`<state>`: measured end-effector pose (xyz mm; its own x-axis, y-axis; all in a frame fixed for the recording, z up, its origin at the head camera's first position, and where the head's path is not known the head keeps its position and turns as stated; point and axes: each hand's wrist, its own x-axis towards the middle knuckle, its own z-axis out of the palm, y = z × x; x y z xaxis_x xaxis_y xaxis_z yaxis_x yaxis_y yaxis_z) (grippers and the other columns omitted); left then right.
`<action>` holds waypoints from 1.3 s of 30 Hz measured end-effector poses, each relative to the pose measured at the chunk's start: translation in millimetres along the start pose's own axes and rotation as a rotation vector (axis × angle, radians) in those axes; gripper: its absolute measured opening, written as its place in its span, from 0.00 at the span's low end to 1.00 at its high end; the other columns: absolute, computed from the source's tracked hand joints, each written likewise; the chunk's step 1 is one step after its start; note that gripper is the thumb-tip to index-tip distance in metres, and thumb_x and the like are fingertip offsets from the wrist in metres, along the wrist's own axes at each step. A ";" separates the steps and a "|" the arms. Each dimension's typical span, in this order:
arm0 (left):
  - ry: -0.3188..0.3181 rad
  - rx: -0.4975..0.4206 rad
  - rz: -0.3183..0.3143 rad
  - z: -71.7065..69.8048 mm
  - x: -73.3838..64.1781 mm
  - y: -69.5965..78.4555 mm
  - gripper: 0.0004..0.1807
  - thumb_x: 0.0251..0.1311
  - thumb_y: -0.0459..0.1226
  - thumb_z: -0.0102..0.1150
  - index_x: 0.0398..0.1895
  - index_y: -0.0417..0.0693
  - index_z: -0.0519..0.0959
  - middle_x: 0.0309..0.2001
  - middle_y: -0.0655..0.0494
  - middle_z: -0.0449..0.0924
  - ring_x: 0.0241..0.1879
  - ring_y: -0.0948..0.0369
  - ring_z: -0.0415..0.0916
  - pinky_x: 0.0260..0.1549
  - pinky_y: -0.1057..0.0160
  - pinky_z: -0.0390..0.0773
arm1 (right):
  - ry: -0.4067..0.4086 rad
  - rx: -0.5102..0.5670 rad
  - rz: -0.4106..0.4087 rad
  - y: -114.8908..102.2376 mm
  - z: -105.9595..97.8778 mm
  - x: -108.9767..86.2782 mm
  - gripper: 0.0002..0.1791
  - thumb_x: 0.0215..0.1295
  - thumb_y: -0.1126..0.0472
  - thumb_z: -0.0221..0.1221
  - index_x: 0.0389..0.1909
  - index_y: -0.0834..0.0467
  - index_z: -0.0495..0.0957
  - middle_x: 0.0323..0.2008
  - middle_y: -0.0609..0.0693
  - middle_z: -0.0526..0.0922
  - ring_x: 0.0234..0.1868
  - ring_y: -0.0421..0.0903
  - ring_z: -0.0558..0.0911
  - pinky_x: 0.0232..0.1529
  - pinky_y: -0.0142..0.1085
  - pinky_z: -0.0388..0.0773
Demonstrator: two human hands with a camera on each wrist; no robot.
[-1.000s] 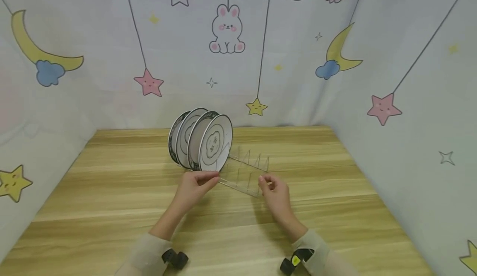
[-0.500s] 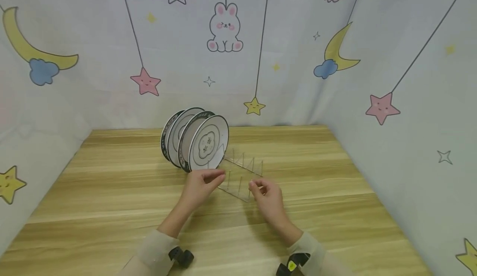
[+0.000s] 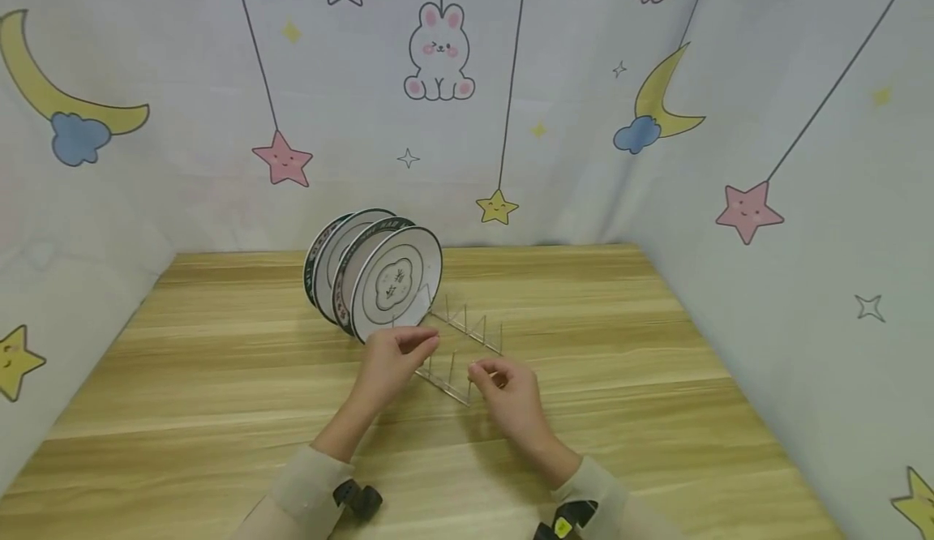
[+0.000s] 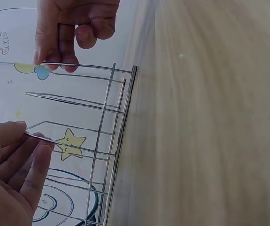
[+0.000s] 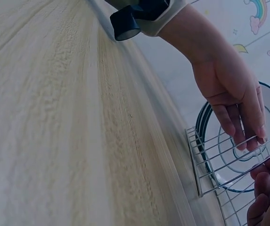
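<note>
Several white plates (image 3: 394,283) with dark patterned rims stand on edge in the left part of a thin metal wire dish rack (image 3: 445,388). My left hand (image 3: 387,362) is at the rack's near side, just in front of the plates. Its thumb and forefinger pinch a wire prong, as the left wrist view shows. My right hand (image 3: 514,398) pinches the upright prong at the rack's right end. In the left wrist view the rack's lower rail (image 4: 125,117) runs close along the tabletop. The right half of the rack bears no plates.
The rack stands on a wood-grain table (image 3: 620,410). White curtains (image 3: 350,78) printed with stars, moons and a bunny hang behind the table and along both sides. Each wrist wears a small black camera (image 3: 357,499).
The rack has turned, its right end swinging left and nearer to me, so the plates face me more. My right hand has moved left with it; both hands keep their pinch.
</note>
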<state>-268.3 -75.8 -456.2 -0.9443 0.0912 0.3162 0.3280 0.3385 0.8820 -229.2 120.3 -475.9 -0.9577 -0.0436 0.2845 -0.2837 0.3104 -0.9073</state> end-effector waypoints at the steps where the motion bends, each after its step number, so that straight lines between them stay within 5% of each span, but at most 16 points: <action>1: 0.005 0.004 -0.007 -0.7 -0.4 0.6 0.07 0.54 0.38 0.63 0.36 0.49 0.84 0.32 0.62 0.82 0.32 0.66 0.79 0.30 0.69 0.80 | -0.007 -0.001 -0.003 -0.4 0.9 -0.3 0.13 0.59 0.51 0.59 0.30 0.56 0.83 0.27 0.43 0.81 0.21 0.43 0.74 0.18 0.31 0.73; 17: 0.003 0.030 -0.071 -7.5 -2.1 5.0 0.08 0.54 0.39 0.63 0.35 0.45 0.84 0.31 0.62 0.82 0.32 0.66 0.79 0.30 0.68 0.80 | -0.023 -0.015 0.053 -10.1 -4.8 2.4 0.09 0.55 0.52 0.63 0.29 0.53 0.84 0.26 0.43 0.82 0.26 0.42 0.76 0.24 0.31 0.75; 29: -0.013 0.019 -0.092 -8.3 -0.6 2.5 0.08 0.54 0.40 0.63 0.35 0.47 0.84 0.31 0.61 0.82 0.30 0.66 0.78 0.27 0.69 0.80 | 0.105 -0.054 0.005 -8.7 -43.8 39.9 0.12 0.55 0.45 0.61 0.33 0.49 0.83 0.30 0.42 0.82 0.31 0.44 0.78 0.24 0.35 0.77; 39: -0.057 -0.021 -0.080 -12.0 -0.6 2.8 0.08 0.55 0.40 0.62 0.34 0.46 0.84 0.30 0.53 0.83 0.28 0.54 0.80 0.23 0.67 0.80 | 0.034 -0.063 -0.047 5.4 -48.0 61.5 0.13 0.60 0.51 0.59 0.40 0.53 0.83 0.36 0.45 0.82 0.37 0.43 0.77 0.30 0.34 0.79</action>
<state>-266.4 -86.1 -449.7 -0.9674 0.1177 0.2244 0.2511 0.3269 0.9111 -287.2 164.9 -448.4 -0.9408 -0.0282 0.3379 -0.3240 0.3683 -0.8714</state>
